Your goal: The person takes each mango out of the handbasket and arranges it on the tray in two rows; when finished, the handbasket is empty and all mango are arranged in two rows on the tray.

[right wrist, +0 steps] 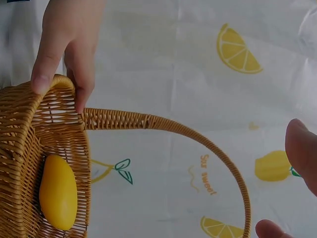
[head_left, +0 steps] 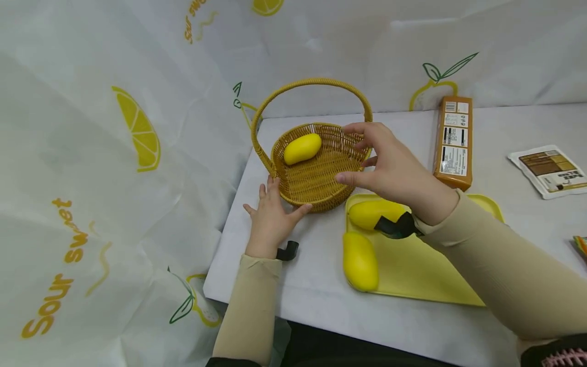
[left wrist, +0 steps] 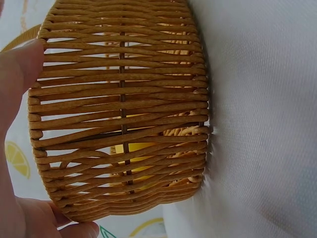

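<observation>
A woven basket (head_left: 321,198) with a tall arched handle stands on the table, one yellow mango (head_left: 302,149) lying in it. My left hand (head_left: 270,221) holds the basket's near left rim, thumb and fingers spread along it beside the handle's foot. In the left wrist view, the thumb and fingertips meet the rim of the wicker wall (left wrist: 121,109). Over the basket's right side hovers my right hand (head_left: 390,163), fingers apart and loosely bent, nothing between them. Two more mangoes, one (head_left: 373,214) partly behind a black wrist strap and another (head_left: 360,262), lie on the yellow tray (head_left: 426,270).
Behind the tray lies a long orange-brown box (head_left: 454,142). Farther right there is a flat white and brown packet (head_left: 550,171), and a colourful wrapper (head_left: 581,245) shows at the right edge. A white sheet with lemon prints (head_left: 137,127) hangs close along the left and back.
</observation>
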A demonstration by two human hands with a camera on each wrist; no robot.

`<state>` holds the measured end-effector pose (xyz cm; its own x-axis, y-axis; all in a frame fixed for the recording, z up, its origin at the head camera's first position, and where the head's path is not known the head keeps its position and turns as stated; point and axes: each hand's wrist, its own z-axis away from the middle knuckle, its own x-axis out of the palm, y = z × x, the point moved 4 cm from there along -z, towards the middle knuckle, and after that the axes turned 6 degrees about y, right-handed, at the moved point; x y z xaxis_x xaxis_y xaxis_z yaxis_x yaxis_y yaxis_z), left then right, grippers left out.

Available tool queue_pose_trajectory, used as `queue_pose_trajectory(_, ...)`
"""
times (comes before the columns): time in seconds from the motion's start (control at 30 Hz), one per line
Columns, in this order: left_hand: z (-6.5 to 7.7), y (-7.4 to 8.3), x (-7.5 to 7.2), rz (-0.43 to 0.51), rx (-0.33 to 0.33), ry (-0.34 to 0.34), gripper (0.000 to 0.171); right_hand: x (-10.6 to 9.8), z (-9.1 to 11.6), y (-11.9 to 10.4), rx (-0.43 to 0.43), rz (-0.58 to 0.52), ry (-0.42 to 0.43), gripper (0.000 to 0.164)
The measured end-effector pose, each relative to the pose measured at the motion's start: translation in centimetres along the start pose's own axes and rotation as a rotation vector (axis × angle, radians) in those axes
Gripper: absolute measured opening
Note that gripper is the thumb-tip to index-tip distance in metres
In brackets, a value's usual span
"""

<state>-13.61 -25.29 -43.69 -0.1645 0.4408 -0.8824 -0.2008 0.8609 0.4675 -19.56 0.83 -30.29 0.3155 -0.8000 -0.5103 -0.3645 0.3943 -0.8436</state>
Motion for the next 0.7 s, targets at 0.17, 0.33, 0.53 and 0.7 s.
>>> queue_pose_trajectory(0.17,-0.1,-0.1,0.2,-0.011,-0.008,-0.003,0.121,1.0,-3.5,0.5,0.069,0.015,-0.037,0.083)
queue_pose_trajectory(0.33,-0.2,-0.3,0.2,0.000,-0.013,-0.002,0.121,2.4,-6.9,1.4,0.125,0.026,-0.082,0.082)
queue_pose_trajectory(0.53,-0.1,-0.4,0.4,-0.006,-0.018,-0.003,0.121,4.5,-10.3,2.8,0.170,0.029,-0.146,0.080)
queue_pose_trajectory(0.7,-0.3,-0.4,0.2,0.007,-0.007,0.004,0.121,5.7,-12.7,3.7,0.210,0.061,-0.165,0.083)
